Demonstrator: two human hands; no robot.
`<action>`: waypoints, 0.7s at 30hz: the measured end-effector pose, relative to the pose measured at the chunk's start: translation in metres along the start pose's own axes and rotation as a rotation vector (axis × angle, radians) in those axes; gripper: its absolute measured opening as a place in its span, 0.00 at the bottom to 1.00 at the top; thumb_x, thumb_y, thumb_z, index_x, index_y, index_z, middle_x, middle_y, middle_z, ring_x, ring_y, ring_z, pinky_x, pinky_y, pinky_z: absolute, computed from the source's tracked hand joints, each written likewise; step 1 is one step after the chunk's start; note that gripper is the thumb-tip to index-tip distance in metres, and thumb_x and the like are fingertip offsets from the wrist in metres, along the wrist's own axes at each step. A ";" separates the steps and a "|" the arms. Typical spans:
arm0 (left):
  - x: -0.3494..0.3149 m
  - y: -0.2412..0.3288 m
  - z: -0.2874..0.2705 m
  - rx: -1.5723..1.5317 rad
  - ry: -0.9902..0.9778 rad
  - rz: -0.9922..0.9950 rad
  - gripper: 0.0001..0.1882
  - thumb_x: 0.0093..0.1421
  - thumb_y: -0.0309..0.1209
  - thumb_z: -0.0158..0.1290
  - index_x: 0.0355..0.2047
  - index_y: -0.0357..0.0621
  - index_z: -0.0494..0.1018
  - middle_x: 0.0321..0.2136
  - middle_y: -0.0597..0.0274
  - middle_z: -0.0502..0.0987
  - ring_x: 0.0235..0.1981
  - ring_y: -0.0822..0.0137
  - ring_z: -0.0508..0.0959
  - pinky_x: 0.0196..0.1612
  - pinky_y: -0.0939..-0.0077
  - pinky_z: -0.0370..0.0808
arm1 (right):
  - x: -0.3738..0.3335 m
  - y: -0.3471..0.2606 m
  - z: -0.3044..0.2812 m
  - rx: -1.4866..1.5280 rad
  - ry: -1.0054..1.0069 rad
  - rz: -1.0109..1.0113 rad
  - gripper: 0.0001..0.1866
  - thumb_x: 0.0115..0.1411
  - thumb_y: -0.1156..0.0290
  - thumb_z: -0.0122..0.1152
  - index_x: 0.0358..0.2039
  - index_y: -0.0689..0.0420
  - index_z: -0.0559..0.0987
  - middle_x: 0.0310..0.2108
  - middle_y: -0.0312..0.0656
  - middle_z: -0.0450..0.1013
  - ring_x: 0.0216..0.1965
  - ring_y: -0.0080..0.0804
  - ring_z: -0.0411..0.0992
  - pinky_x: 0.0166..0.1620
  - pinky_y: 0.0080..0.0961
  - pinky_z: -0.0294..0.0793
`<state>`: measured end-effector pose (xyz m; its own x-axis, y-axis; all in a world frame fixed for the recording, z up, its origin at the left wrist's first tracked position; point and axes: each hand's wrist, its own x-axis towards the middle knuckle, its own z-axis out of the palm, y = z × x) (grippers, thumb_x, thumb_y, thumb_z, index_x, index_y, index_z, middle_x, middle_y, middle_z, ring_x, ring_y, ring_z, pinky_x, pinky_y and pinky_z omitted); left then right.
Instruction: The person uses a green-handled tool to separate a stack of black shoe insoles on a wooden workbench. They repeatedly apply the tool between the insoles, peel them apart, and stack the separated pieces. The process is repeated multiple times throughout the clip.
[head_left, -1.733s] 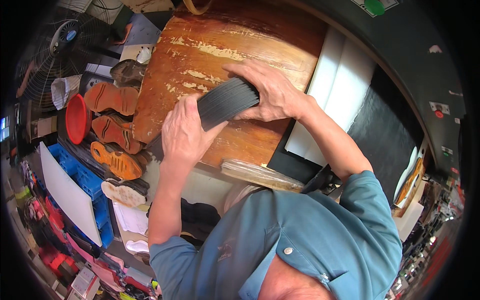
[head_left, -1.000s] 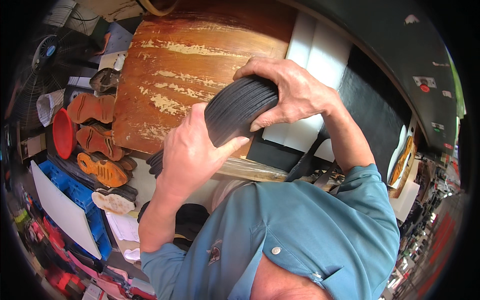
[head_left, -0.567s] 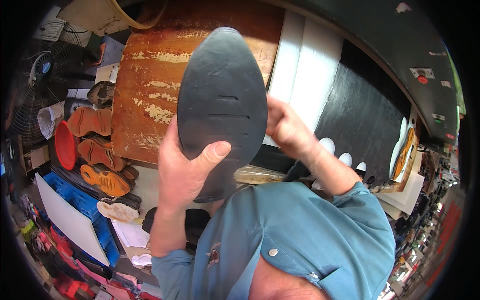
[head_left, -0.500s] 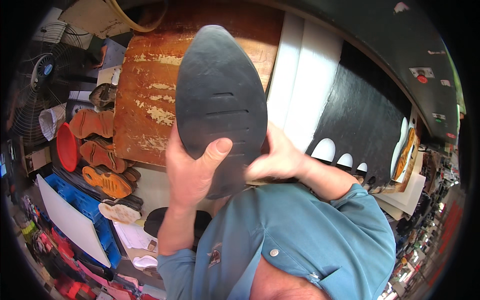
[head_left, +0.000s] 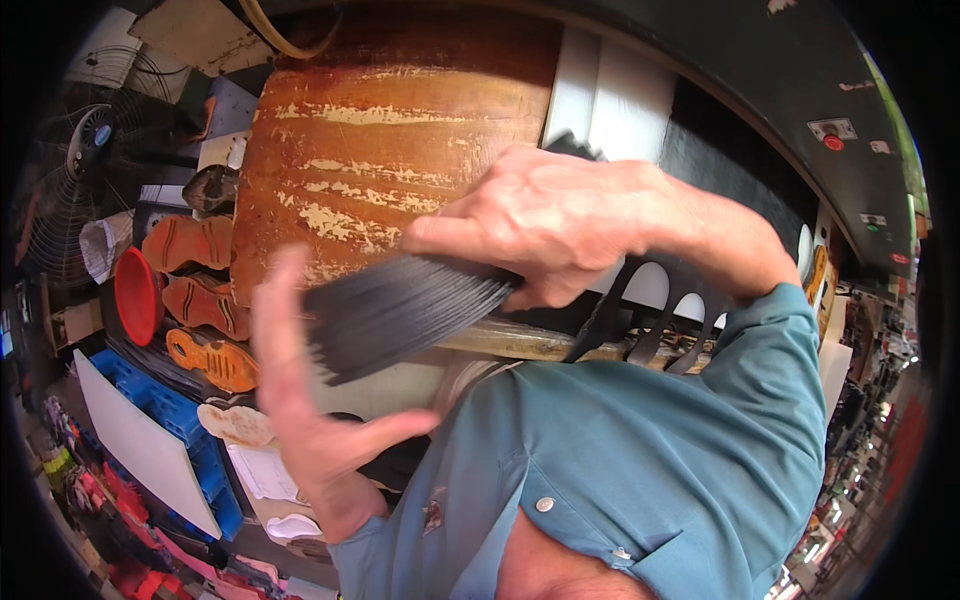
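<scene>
1. Worn wooden board (head_left: 370, 150), finish flaked pale in streaks; brown soles (head_left: 190, 242) off its left edge, white sheets (head_left: 625, 115) past its right edge.
2. Step, my read: handling the black stack (head_left: 405, 312), load on one hand. R hand (head_left: 550, 215) clamped over its right end. L hand (head_left: 300, 405) open, fingers + thumb spread, motion-blurred, right by the left end; contact: can't tell.
3. Next move prob. calls for L hand closing on the free end to keep layers aligned, R hand firm meanwhile.
4. Pos: stack crosses above the board's near edge, left end closer to wearer; looks held up, not resting.
5. Looks: matte blk, many thin layers edge-on, left end uneven/blurred. Dark bit beyond R hand, prob. same stack. Flat faces n/v.
</scene>
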<state>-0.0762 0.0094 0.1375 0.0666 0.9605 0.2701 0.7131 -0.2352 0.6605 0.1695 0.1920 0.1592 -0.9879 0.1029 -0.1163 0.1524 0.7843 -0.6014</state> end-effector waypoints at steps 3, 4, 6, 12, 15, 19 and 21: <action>-0.001 0.006 0.040 0.240 -0.143 0.028 0.65 0.45 0.47 0.82 0.76 0.33 0.61 0.57 0.39 0.77 0.57 0.42 0.79 0.61 0.48 0.75 | 0.009 0.006 -0.004 -0.070 -0.126 -0.111 0.38 0.40 0.73 0.81 0.54 0.61 0.73 0.36 0.55 0.81 0.40 0.61 0.81 0.39 0.52 0.80; -0.005 0.009 0.050 0.048 -0.129 -0.036 0.53 0.47 0.37 0.81 0.70 0.35 0.67 0.45 0.45 0.78 0.46 0.44 0.81 0.49 0.49 0.78 | 0.011 0.009 -0.005 -0.087 -0.150 -0.112 0.34 0.41 0.75 0.78 0.50 0.61 0.73 0.37 0.54 0.81 0.42 0.60 0.81 0.41 0.52 0.80; -0.010 0.008 0.066 -0.048 -0.042 -0.055 0.48 0.47 0.35 0.81 0.66 0.36 0.69 0.43 0.46 0.78 0.44 0.44 0.81 0.48 0.50 0.79 | 0.015 0.014 -0.009 -0.111 -0.187 -0.110 0.32 0.42 0.76 0.77 0.50 0.62 0.74 0.37 0.52 0.81 0.43 0.59 0.81 0.43 0.52 0.80; -0.015 0.016 0.081 -0.158 0.051 -0.208 0.42 0.49 0.32 0.80 0.61 0.36 0.71 0.44 0.47 0.79 0.44 0.44 0.83 0.49 0.51 0.80 | 0.026 0.018 -0.017 -0.210 -0.235 -0.051 0.23 0.46 0.78 0.72 0.45 0.59 0.79 0.36 0.47 0.83 0.47 0.51 0.80 0.66 0.45 0.68; -0.015 0.019 0.089 -0.275 0.024 -0.325 0.41 0.51 0.33 0.80 0.61 0.36 0.71 0.46 0.47 0.80 0.47 0.48 0.83 0.52 0.54 0.80 | 0.030 0.018 -0.023 -0.213 -0.363 0.066 0.23 0.53 0.75 0.69 0.52 0.58 0.81 0.41 0.50 0.84 0.53 0.54 0.81 0.63 0.47 0.76; -0.018 0.019 0.095 -0.329 0.019 -0.346 0.40 0.52 0.33 0.79 0.61 0.35 0.71 0.49 0.48 0.81 0.49 0.53 0.84 0.55 0.58 0.80 | 0.027 0.017 -0.022 -0.213 -0.380 0.075 0.24 0.50 0.76 0.70 0.50 0.58 0.81 0.40 0.49 0.84 0.54 0.53 0.80 0.66 0.49 0.73; -0.017 0.017 0.093 -0.359 0.014 -0.362 0.40 0.54 0.32 0.79 0.62 0.35 0.70 0.51 0.49 0.81 0.51 0.55 0.83 0.57 0.60 0.80 | 0.021 0.019 -0.020 -0.205 -0.308 0.068 0.23 0.47 0.78 0.70 0.47 0.60 0.80 0.37 0.47 0.82 0.53 0.53 0.78 0.71 0.53 0.65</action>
<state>-0.0006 0.0028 0.0786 -0.1513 0.9884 -0.0132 0.4033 0.0739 0.9121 0.1507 0.2217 0.1613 -0.9158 -0.0049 -0.4017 0.1780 0.8915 -0.4167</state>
